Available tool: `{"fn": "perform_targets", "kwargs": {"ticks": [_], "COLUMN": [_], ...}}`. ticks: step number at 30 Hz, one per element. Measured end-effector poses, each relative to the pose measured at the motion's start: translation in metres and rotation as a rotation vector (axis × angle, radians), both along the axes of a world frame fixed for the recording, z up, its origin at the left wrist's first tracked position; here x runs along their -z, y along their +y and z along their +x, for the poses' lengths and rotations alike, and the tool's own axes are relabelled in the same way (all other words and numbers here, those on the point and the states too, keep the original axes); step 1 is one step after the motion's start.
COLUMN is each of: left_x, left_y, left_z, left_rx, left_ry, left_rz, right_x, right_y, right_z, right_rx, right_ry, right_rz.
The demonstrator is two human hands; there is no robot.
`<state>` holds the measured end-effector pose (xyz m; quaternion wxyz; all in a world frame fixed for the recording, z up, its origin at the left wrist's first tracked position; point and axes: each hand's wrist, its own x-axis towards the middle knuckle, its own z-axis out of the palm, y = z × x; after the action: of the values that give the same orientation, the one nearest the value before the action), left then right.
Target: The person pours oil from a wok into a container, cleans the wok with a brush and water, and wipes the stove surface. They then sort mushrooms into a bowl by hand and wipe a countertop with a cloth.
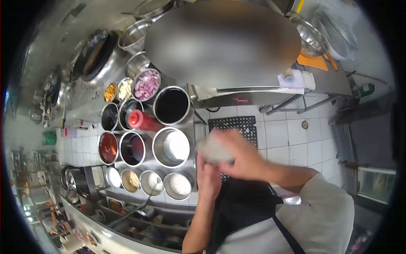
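Both my hands are together in front of my black apron [245, 203], around a pale greyish object [215, 150] that is smeared by motion, so its kind cannot be made out. My right hand [243, 156] wraps over it from the right. From below, my left hand [208, 180] grips its lower side with the fingers pointing up. Just left of the hands stands a large steel pot [155, 146] with a bright, whitish inside.
Steel pots hold dark liquid [171, 105], red sauce [108, 148], chopped onion [146, 84] and white powder [177, 185]. A red squeeze bottle [146, 121] lies tilted among them. A ladle [157, 185] rests in one pot. A black perforated mat [232, 125] covers floor tiles. A wok [95, 57] stands upper left.
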<state>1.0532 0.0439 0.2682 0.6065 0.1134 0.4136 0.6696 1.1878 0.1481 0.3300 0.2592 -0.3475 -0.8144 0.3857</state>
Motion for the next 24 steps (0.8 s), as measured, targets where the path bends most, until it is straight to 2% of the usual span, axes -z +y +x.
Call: {"fn": "perform_targets", "kwargs": {"ticks": [1,2,5,6,7,8,9,10,11,13,15,18,21,24], "left_x": [-0.002,-0.002,0.001,-0.007,-0.017,-0.027,-0.034,-0.038,-0.044,-0.05,-0.056,-0.075,-0.077,-0.075], "left_y": [0.0,-0.004,-0.056,-0.068,-0.083,-0.098,-0.11,-0.126,-0.147,-0.195,-0.236,-0.257,-0.278,-0.292], "left_z": [0.001,0.003,-0.011,-0.009,-0.007,-0.009,-0.009,-0.014,-0.02,-0.017,-0.021,-0.016,-0.027,-0.053], "left_rx": [0.022,-0.008,0.222,0.255,0.254,0.204,0.154,0.114,0.083,-0.151,-0.28,-0.624,-0.757,-0.824], "left_ry": [-0.001,-0.014,-0.283,-0.342,-0.441,-0.501,-0.559,-0.511,-0.466,-0.515,-0.428,-0.433,-0.372,-0.327], "left_rz": [0.064,0.029,-0.045,0.004,-0.01,-0.029,-0.037,-0.033,-0.037,0.032,0.124,0.12,0.077,0.017], "right_x": [0.004,-0.007,0.058,0.066,0.103,0.165,0.242,0.263,0.33,0.415,0.413,0.445,0.438,0.451], "right_y": [-0.017,-0.024,0.052,0.067,0.086,0.108,0.134,0.158,0.191,0.223,0.219,0.228,0.243,0.26], "right_z": [0.002,0.014,0.05,0.054,0.049,0.058,0.064,0.066,0.088,0.114,0.1,0.099,0.095,0.117], "right_rx": [-0.28,-0.404,-0.983,-0.586,-0.361,-0.203,0.105,0.129,0.154,0.276,0.276,0.13,0.092,0.003], "right_ry": [0.025,0.03,0.333,0.06,-0.131,-0.371,-0.533,-0.612,-0.832,-0.943,-1.046,-1.029,-0.888,-0.872], "right_rz": [0.003,-0.026,-0.553,-0.746,-0.456,-0.125,-0.022,0.158,0.291,0.386,0.161,0.012,-0.16,-0.149]}}
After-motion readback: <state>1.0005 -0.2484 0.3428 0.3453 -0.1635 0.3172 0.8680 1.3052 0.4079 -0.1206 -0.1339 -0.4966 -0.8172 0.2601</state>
